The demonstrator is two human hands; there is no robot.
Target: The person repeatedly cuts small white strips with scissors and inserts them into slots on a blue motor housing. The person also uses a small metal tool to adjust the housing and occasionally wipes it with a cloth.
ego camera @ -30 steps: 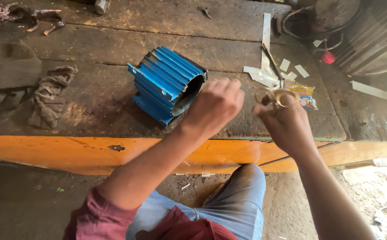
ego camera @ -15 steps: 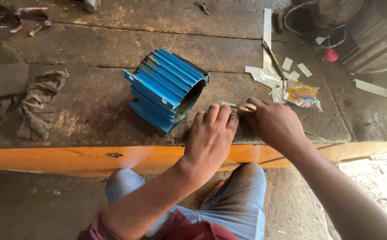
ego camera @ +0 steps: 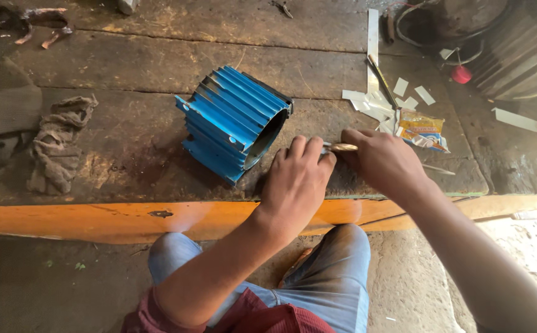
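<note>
One package: crumpled yellow-orange sachet wrapper, flat on bench, well right of the blue ribbed housing.

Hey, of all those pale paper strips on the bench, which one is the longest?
The narrow white strip running straight up toward the bench's far edge, above the right hand. The others are short cut scraps scattered around its near end.

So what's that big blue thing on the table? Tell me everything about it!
The blue finned housing is a hollow tube, metal by the look of it, painted bright blue with straight ribs running along its outside. It lies on its side on the worn wooden bench, its round open end turned toward the person, dark inside. Small lugs with holes stick out at its edges. The left hand rests just beside the opening; whether it touches cannot be told.
</note>
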